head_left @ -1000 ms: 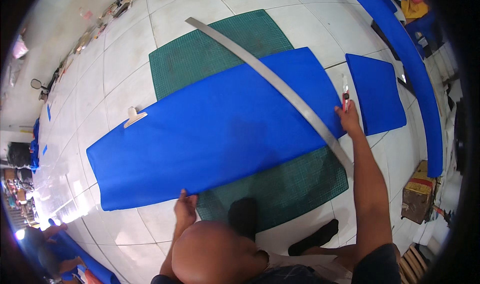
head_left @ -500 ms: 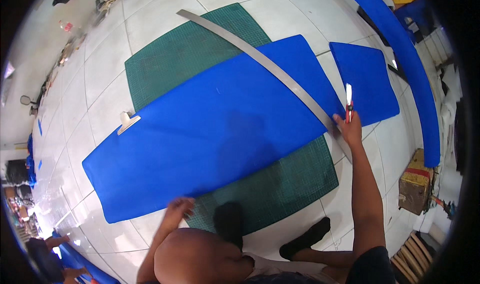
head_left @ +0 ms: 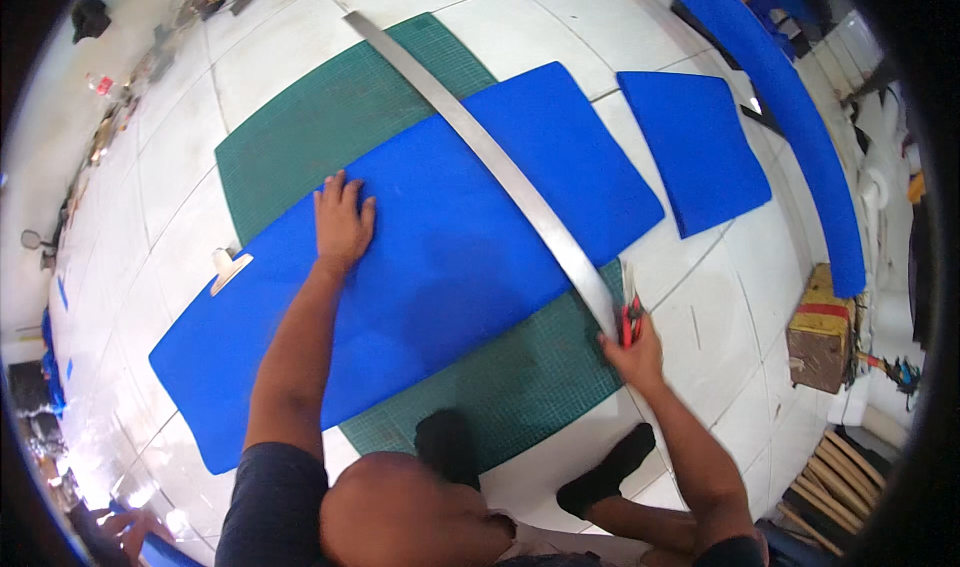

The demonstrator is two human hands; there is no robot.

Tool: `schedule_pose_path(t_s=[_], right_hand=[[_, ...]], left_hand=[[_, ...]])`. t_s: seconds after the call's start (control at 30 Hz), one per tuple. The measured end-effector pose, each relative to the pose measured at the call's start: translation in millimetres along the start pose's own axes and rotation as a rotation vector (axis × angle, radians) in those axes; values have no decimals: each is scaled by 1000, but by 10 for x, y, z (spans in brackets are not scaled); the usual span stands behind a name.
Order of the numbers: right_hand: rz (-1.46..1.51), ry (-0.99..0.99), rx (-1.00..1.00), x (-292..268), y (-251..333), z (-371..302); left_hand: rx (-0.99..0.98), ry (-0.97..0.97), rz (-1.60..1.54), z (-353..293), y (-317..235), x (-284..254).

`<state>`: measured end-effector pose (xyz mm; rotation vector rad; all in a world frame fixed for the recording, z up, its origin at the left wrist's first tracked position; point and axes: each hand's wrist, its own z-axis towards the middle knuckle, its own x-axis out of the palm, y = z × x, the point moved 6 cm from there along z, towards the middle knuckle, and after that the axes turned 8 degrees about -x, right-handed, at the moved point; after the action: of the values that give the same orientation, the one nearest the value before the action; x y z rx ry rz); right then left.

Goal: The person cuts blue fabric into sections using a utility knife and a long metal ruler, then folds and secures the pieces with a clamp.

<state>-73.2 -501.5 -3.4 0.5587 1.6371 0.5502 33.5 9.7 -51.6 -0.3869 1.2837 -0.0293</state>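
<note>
A large sheet of blue material (head_left: 400, 297) lies across a green cutting mat (head_left: 290, 147) on the floor. My left hand (head_left: 342, 222) rests flat near the sheet's far edge, fingers spread. A long metal ruler (head_left: 500, 172) crosses the sheet at a slant, its near end reaching my right hand (head_left: 636, 355). That hand is closed round a red utility knife (head_left: 630, 322), its blade pointing away from me, and seems to touch the ruler's end. A pale clip (head_left: 229, 270) grips the sheet's far left edge.
A smaller blue piece (head_left: 697, 152) lies to the right, and a long blue strip (head_left: 800, 127) curves along the right side. Beside it stands a taped brown box (head_left: 822, 337). Several wooden rods (head_left: 835, 487) lie at lower right. Another person's hand (head_left: 130, 532) shows at lower left.
My left hand has moved from the sheet's near edge onto its far part. My right hand with the knife has come nearer and left, and the ruler has shifted left along the sheet.
</note>
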Motion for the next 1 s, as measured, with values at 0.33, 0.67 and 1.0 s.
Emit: schedule_pose_path(t_s=[0.33,0.67,1.0], right_hand=[[229,180,201,1144,468,-1204],[226,258,221,1199,499,-1372],[287,235,248,1219,555,-1391]], left_hand=[[-44,-22,-251,-75,138,6],[61,58,-109,-35,40,-16],[130,200,57,163,-44,-97]])
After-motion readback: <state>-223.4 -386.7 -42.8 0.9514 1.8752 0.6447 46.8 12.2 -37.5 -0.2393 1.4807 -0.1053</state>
